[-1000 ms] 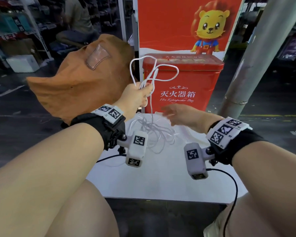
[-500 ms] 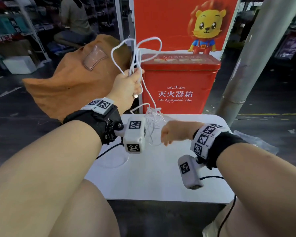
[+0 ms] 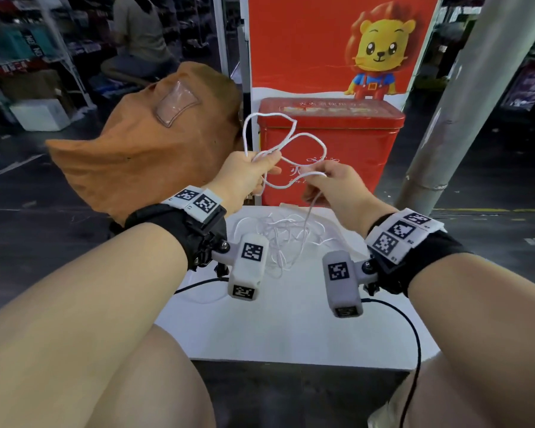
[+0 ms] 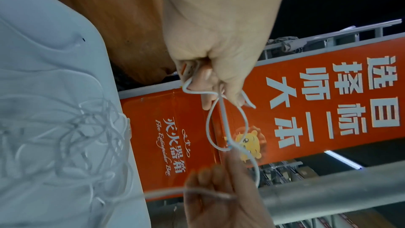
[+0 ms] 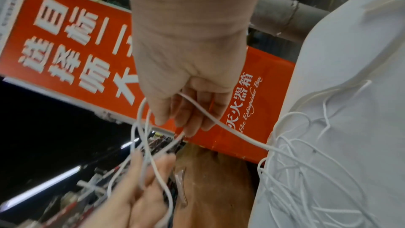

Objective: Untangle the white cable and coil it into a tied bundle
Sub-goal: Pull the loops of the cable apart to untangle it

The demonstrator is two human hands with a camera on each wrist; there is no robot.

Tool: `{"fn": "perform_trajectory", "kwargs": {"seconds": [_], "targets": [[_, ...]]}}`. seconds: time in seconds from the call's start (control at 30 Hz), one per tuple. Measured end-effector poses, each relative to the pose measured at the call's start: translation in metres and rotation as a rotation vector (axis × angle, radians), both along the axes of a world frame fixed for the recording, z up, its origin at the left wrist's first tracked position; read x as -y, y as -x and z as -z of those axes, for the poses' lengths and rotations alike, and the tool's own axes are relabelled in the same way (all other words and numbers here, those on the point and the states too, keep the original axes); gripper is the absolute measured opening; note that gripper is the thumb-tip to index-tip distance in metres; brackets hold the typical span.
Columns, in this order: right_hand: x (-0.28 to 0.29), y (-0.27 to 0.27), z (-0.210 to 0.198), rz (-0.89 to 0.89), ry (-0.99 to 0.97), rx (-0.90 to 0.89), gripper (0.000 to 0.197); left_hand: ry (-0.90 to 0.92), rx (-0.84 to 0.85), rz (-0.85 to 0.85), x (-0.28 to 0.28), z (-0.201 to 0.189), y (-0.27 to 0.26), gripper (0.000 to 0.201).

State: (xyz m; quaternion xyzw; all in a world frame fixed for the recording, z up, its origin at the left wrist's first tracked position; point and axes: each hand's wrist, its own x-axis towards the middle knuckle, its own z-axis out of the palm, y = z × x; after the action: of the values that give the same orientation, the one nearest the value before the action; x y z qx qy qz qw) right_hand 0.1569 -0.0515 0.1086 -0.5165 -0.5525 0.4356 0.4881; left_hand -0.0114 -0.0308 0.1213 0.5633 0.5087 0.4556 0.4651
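The white cable stands in loose loops above my left hand, which grips several strands in a bunch, seen close in the left wrist view. One strand sags across to my right hand, which pinches it between thumb and fingers. From there the cable drops to a tangled heap on the white table. The heap also shows in both wrist views. Both hands are raised above the table's far edge, about a hand's width apart.
A red fire extinguisher box stands just behind the table, under a red banner. An orange fabric bag bulges at the left. A grey pillar leans at the right. A seated person is far back left.
My left hand has come down from its raised position with the loops. My right hand has risen from near the table and taken hold of a strand beside it.
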Motion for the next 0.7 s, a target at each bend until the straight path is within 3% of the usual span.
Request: {"fn": "perform_trajectory", "kwargs": {"seconds": [0.1,0.2,0.27,0.3,0.37,0.47,0.57,0.7], "targets": [[-0.004,-0.016,0.001,0.113,0.093,0.071,0.014,-0.005,-0.052,-0.04,0.0,0.003,0.014,0.026],[-0.003,-0.033,0.006,0.04,0.273,0.432,0.055,-0.014,-0.21,-0.053,0.0,0.006,0.022,0.025],[0.002,-0.04,0.009,-0.102,0.379,0.746,0.084,-0.04,-0.313,-0.048,0.0,0.005,0.024,0.029],[0.003,-0.04,0.01,-0.176,0.406,0.812,0.094,-0.055,-0.374,-0.027,0.001,0.004,0.022,0.03],[0.005,-0.036,0.007,-0.215,0.362,0.712,0.104,-0.069,-0.505,0.054,0.004,0.0,0.017,0.031],[0.005,-0.026,-0.004,-0.032,0.074,0.471,0.097,-0.063,-0.616,0.214,0.008,-0.002,0.007,0.025],[0.008,-0.02,-0.012,-0.091,-0.137,0.431,0.083,-0.061,-0.703,0.407,0.014,-0.003,-0.003,0.027],[0.011,-0.024,-0.012,-0.355,0.01,0.524,0.025,-0.06,-0.652,0.473,0.017,-0.006,-0.011,0.025]]}}
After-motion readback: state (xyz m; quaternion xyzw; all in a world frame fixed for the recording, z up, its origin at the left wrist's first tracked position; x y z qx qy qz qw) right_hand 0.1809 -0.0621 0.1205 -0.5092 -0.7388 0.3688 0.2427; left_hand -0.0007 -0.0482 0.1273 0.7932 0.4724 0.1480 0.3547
